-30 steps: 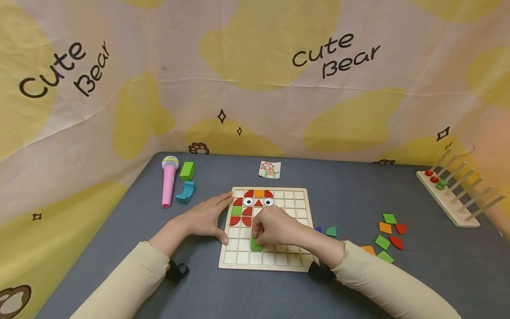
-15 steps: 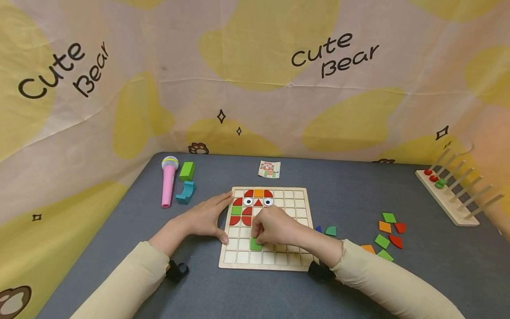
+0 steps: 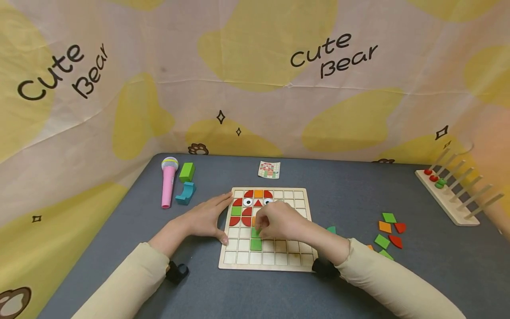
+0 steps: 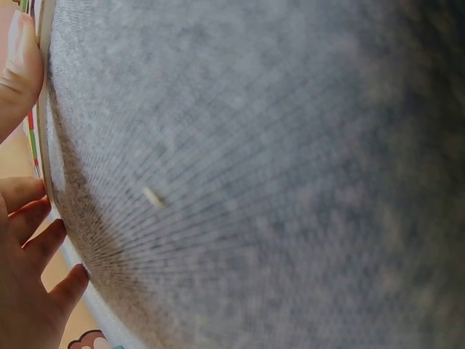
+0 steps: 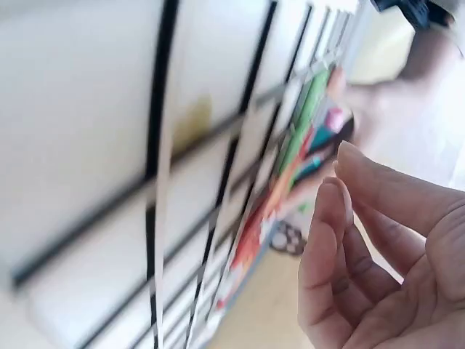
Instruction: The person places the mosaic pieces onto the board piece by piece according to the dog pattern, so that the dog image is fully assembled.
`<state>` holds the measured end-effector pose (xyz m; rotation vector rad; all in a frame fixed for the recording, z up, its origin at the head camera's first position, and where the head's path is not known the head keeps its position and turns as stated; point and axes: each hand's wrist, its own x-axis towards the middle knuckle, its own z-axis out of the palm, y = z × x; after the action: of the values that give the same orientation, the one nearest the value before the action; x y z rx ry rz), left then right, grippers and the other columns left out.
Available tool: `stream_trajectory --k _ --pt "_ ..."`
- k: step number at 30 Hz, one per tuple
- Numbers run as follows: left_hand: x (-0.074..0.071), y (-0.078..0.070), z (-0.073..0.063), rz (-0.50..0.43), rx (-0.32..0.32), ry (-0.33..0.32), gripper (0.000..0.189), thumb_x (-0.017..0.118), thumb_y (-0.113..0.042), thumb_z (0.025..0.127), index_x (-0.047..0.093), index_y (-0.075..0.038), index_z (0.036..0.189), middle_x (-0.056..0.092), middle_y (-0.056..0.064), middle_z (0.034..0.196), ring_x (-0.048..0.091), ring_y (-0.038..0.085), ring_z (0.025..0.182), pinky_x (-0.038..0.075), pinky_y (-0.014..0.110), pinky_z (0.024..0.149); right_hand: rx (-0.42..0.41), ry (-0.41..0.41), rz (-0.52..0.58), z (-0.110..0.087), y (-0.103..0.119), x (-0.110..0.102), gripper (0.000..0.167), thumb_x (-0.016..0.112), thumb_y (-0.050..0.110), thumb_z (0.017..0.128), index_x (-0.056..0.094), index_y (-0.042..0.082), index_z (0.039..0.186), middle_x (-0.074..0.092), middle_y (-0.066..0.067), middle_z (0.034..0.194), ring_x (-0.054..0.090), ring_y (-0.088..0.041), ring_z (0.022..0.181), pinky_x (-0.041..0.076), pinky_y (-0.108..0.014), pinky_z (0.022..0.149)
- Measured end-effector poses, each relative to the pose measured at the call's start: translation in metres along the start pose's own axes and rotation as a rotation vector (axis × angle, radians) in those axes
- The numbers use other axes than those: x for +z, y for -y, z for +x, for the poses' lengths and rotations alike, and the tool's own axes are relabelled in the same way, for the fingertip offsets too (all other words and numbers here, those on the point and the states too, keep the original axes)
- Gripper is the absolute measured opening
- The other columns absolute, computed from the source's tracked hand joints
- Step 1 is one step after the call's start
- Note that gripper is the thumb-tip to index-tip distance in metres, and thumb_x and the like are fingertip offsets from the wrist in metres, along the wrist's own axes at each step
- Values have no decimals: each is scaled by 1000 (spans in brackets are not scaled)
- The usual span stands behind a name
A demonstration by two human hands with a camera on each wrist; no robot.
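A square wooden grid board (image 3: 271, 267) lies on the table, with several red, orange, green and eye-patterned tiles in its left half. Along its left edge my left hand (image 3: 203, 217) rests, thumb and fingers spread against the rim. My right hand (image 3: 280, 220) is over the board's middle with curled fingers. In the right wrist view the thumb and index tips (image 5: 343, 163) almost meet, and no tile shows between them. Below those fingertips sit a green square tile (image 3: 256, 245) and a second green tile (image 3: 254, 233) directly above it, partly covered by the hand.
Loose tiles (image 3: 384, 227) lie to the right, some partly behind the right forearm. Behind the board is a pattern card (image 3: 269, 169). A pink toy microphone (image 3: 169, 184), a green block (image 3: 187, 172) and a teal curved block (image 3: 186, 193) stand left. A peg rack (image 3: 450, 199) is far right.
My right hand has shifted slightly right and up, baring the upper green tile and part of an orange one. The left hand stays in place.
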<state>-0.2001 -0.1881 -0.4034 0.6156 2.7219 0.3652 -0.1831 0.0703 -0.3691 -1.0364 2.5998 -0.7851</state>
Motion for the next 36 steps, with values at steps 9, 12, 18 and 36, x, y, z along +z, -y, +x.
stream_trajectory --k 9,12,18,36 --pt "1 -1 -1 -7 1 -1 125 81 -66 61 23 -14 158 18 7 168 24 36 152 30 62 118 83 -31 23 -29 -42 -28 7 75 6 81 74 14 82 66 6 71 54 -6 66 44 -19 60" --pt "1 -1 -1 -9 -2 0 125 81 -66 60 23 -15 158 17 6 168 24 36 153 30 62 118 119 -20 40 -43 -59 -38 6 76 7 82 74 12 85 67 4 74 56 -8 67 47 -19 60" --pt "0 -1 0 -13 -1 3 125 81 -66 61 22 -15 158 18 7 168 24 36 152 30 62 118 129 71 82 -74 -91 -64 12 77 9 83 73 12 93 68 3 82 59 -6 72 52 -20 64" --pt "0 1 -1 -30 1 11 125 80 -66 62 20 -15 159 18 9 167 23 37 152 30 64 117 -60 417 202 -134 -111 -64 30 87 17 69 75 27 95 60 3 91 51 0 77 47 -17 63"
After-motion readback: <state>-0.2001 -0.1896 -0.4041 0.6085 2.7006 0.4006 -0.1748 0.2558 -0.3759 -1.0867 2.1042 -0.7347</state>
